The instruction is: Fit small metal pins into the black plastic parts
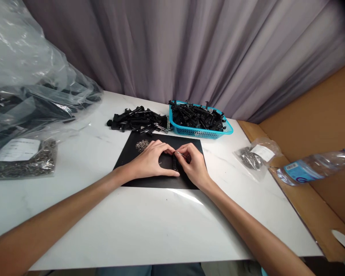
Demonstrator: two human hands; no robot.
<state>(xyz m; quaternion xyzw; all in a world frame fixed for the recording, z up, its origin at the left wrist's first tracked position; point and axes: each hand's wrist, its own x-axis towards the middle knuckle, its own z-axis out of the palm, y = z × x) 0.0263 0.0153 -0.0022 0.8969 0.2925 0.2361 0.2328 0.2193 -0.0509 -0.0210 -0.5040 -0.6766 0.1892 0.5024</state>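
Head view: person's right hand (191, 163) pinches thin metal piece (180, 154); left hand (151, 159), thumb and fingertips apart, beside black part (175, 164), can't tell if gripping.

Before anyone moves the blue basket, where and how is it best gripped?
Take the blue basket by its rim's right end, coming from the right, probably thumb on top: that lip juts out past the heaped black pieces, while the loose black pile crowds the left end.
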